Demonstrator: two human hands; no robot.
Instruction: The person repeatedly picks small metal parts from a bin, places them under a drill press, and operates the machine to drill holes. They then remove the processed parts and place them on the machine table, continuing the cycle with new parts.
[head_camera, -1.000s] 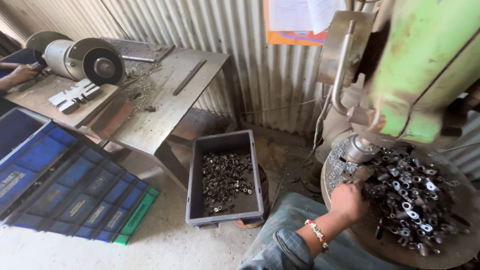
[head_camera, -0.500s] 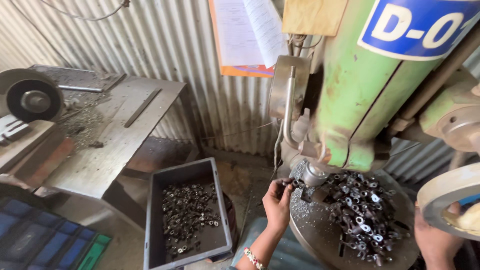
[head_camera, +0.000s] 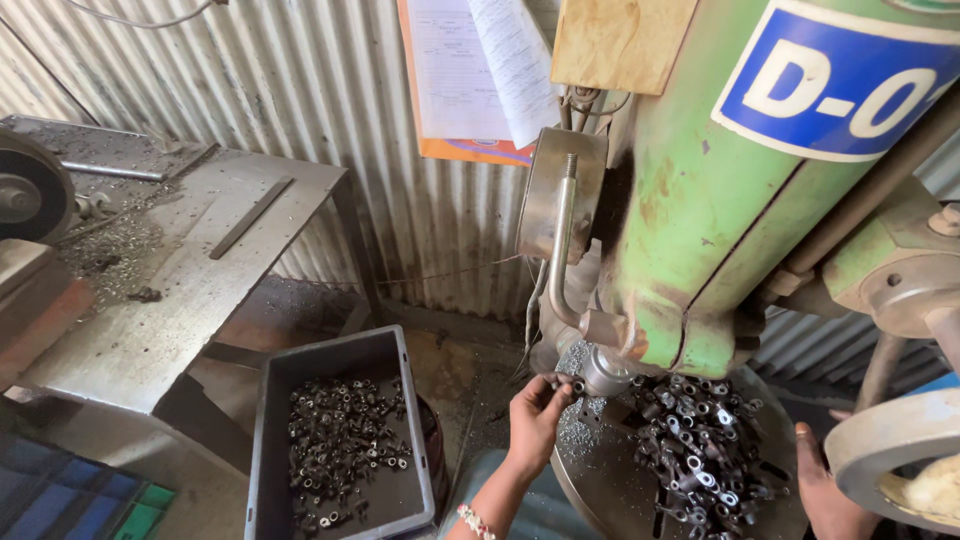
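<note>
L hand (head_camera: 535, 412) pinches a small part (head_camera: 572, 383) at the chuck (head_camera: 606, 370), lining it up; R hand (head_camera: 822, 490) rests by the wheel (head_camera: 895, 455), grip can't tell.

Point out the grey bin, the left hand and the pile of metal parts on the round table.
grey bin (head_camera: 270, 440): head view, left wall.
left hand (head_camera: 537, 415): head view, back of hand.
pile of metal parts (head_camera: 700, 450): head view, middle of heap.

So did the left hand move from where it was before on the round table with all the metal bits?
Yes. The left hand went from the pile of metal parts toward the drill's spindle, holding a small part there.
</note>
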